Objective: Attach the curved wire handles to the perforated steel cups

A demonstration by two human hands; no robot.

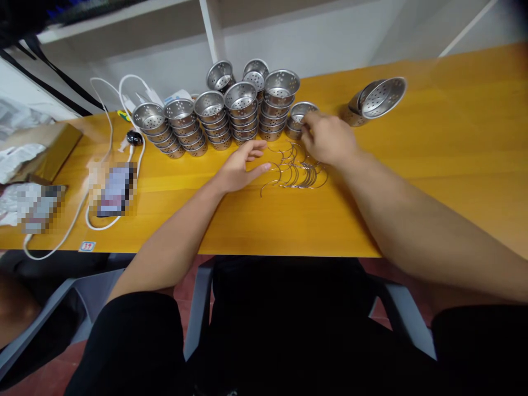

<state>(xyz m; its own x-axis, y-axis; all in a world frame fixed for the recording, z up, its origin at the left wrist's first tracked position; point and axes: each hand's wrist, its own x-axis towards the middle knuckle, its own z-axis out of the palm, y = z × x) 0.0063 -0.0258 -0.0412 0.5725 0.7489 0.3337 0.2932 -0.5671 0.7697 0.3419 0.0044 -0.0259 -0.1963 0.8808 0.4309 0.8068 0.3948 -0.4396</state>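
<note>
My right hand (330,137) is closed at the near right rim of a short perforated metal cup (296,124), its fingertips on the cup's edge. That cup stands at the right end of a row of stacked perforated metal cups (243,113). My left hand (241,168) is open, fingers and thumb apart, just above the table and holding nothing. Between my hands lie several thin curved metal wires (299,170), some overlapping. The right hand hides part of the cup's rim and the wires' far right end.
More perforated cups (381,99) lean, nested, at the back right of the wooden table (445,143). On the left are a phone (116,190) with white cables, another device (44,210) and a cardboard box (53,151). A white shelf (210,33) borders the back. Part of another person (16,302) shows at the lower left.
</note>
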